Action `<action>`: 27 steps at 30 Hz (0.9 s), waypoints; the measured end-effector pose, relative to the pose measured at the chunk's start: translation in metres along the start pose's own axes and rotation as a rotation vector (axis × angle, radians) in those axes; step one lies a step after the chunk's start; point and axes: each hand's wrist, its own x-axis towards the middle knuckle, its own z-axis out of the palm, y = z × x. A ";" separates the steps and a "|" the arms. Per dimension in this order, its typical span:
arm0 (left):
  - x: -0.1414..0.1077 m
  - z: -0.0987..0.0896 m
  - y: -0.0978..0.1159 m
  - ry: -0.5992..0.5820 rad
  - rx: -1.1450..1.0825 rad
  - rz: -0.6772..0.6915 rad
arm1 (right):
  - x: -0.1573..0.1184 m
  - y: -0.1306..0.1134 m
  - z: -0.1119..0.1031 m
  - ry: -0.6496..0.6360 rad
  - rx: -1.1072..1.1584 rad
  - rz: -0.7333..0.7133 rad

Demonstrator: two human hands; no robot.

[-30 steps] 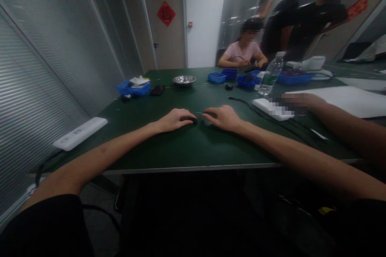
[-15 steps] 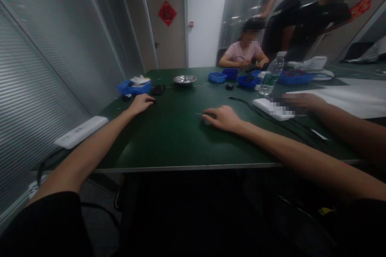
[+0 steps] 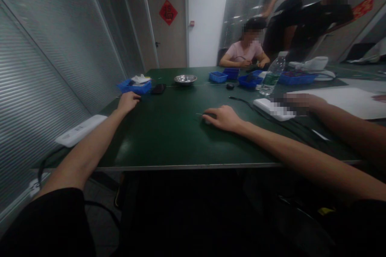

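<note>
My left hand (image 3: pixel 128 102) is closed in a pinch by the left side of the green table (image 3: pixel 169 136), just in front of a blue basket (image 3: pixel 137 87). A small dark piece (image 3: pixel 138 98) shows at its fingertips, too small to name. Near the table's middle rests my right hand (image 3: pixel 222 118), its fingers curled together. A thin pale rod (image 3: pixel 199 114) sticks out to the left from those fingertips; what else lies under them is hidden. A flat black object (image 3: pixel 158 88) lies to the right of the basket.
A metal bowl (image 3: pixel 185 80) and several blue baskets (image 3: pixel 218 76) stand farther back. To the right are a clear bottle (image 3: pixel 271 76), a black cable (image 3: pixel 241 102), a white power strip (image 3: pixel 262 105) and another person's arm (image 3: pixel 340 118). Another white power strip (image 3: pixel 81 130) lies left.
My left hand has moved left with the small dark piece, closer to the blue basket's front. My right hand stays in place with the thin rod.
</note>
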 end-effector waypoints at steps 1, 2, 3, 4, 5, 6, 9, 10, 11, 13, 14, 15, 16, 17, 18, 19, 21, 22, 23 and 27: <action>0.000 0.000 -0.002 0.000 0.009 0.004 | 0.000 0.000 0.000 -0.003 0.000 0.001; 0.000 0.001 -0.003 -0.002 0.020 0.009 | 0.000 0.000 -0.001 -0.008 -0.001 0.001; 0.000 0.002 -0.004 -0.003 0.034 0.015 | 0.000 -0.001 -0.001 -0.013 -0.003 0.001; 0.000 0.003 -0.004 -0.003 0.046 0.020 | 0.000 -0.001 -0.001 -0.017 -0.008 0.002; 0.000 0.003 -0.005 -0.002 0.054 0.027 | 0.000 -0.001 -0.001 -0.021 -0.015 0.003; -0.001 0.004 -0.005 -0.001 0.059 0.034 | 0.000 -0.001 -0.001 -0.024 -0.023 0.005; -0.002 0.005 -0.004 0.009 0.058 0.051 | 0.001 -0.001 0.000 -0.028 -0.037 0.014; -0.002 0.005 -0.004 0.011 0.061 0.057 | 0.001 -0.001 0.000 -0.032 -0.035 0.014; -0.002 0.005 -0.004 0.013 0.066 0.061 | 0.001 -0.001 0.000 -0.036 -0.033 0.012; -0.002 0.004 -0.004 0.015 0.083 0.070 | 0.001 -0.001 0.000 -0.043 -0.029 0.009; -0.002 0.003 -0.004 0.014 0.095 0.076 | 0.001 -0.001 0.000 -0.047 -0.026 0.009; -0.002 0.002 -0.004 0.010 0.105 0.083 | 0.001 -0.001 -0.001 -0.051 -0.023 0.008; -0.003 0.001 -0.004 0.006 0.114 0.091 | 0.001 -0.001 -0.001 -0.053 -0.020 0.010; -0.003 0.000 -0.003 0.000 0.122 0.096 | 0.001 -0.002 -0.002 -0.056 -0.017 0.010; -0.003 -0.001 -0.002 -0.004 0.128 0.099 | 0.001 -0.002 -0.003 -0.060 -0.013 0.008; -0.004 -0.002 -0.001 -0.008 0.131 0.098 | 0.000 -0.003 -0.004 -0.064 -0.009 0.007; -0.004 -0.004 0.001 -0.005 0.119 0.087 | 0.000 -0.005 -0.006 -0.070 0.002 0.005; -0.003 -0.004 0.002 0.002 0.103 0.077 | 0.000 -0.005 -0.007 -0.073 0.010 0.005; -0.003 -0.005 0.002 0.008 0.080 0.063 | -0.001 -0.005 -0.007 -0.076 0.015 0.004; 0.000 -0.009 0.002 0.003 -0.051 -0.043 | 0.000 -0.005 -0.006 -0.068 0.000 0.001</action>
